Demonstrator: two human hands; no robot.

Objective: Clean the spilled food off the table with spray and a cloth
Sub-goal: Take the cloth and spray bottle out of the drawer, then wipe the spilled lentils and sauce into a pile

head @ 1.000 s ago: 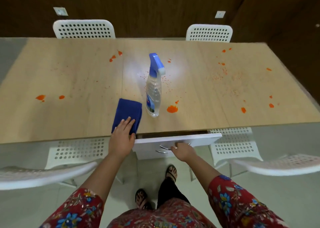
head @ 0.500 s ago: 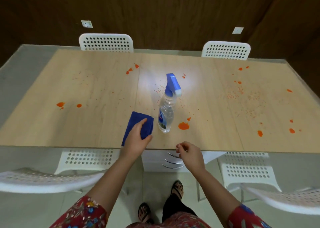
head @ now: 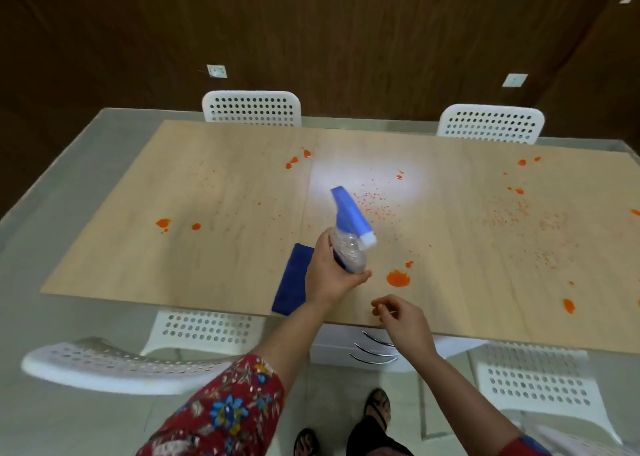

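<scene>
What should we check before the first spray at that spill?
1. Spray bottle held: ok, left hand grips its clear body.
2. Finger on trigger: cannot tell, trigger hidden.
3. Nozzle aim: ok, tip points roughly toward the big orange spill.
4. Blue cloth ready: ok, lying on the table at its near edge, beside the left hand.
5. Right hand free: ok, holds nothing.

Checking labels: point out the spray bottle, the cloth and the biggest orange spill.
spray bottle (head: 349, 253): head view, clear body.
cloth (head: 291, 280): head view, uncovered middle.
biggest orange spill (head: 397, 278): head view, centre.
</scene>
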